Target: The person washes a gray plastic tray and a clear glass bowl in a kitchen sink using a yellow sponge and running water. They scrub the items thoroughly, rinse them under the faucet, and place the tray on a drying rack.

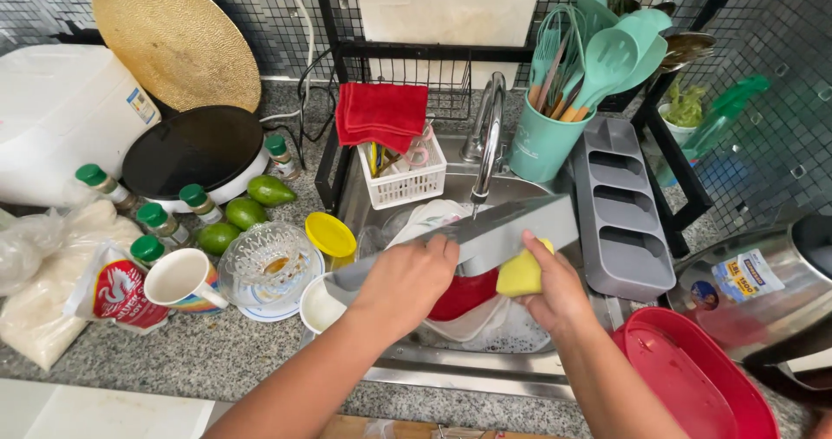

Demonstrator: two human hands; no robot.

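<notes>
Over the sink (pixel 451 374), my left hand (pixel 406 285) grips the handle end of a large grey cleaver-like knife (pixel 511 229). The blade lies flat and points to the right. My right hand (pixel 559 293) presses a yellow sponge (pixel 520 274) against the blade's lower edge near its right end. Below the knife, a red dish (pixel 464 293) and white dishes lie in the sink basin. The faucet (pixel 490 136) stands just behind the blade.
A grey cutlery tray (pixel 620 218) and a teal utensil holder (pixel 539 149) sit right of the faucet. A red lid (pixel 693 378) and a steel kettle (pixel 763 292) are at the right. At the left are a mug (pixel 182 279), a glass bowl (pixel 269 257), a yellow lid (pixel 329 234), avocados (pixel 247 212) and spice jars.
</notes>
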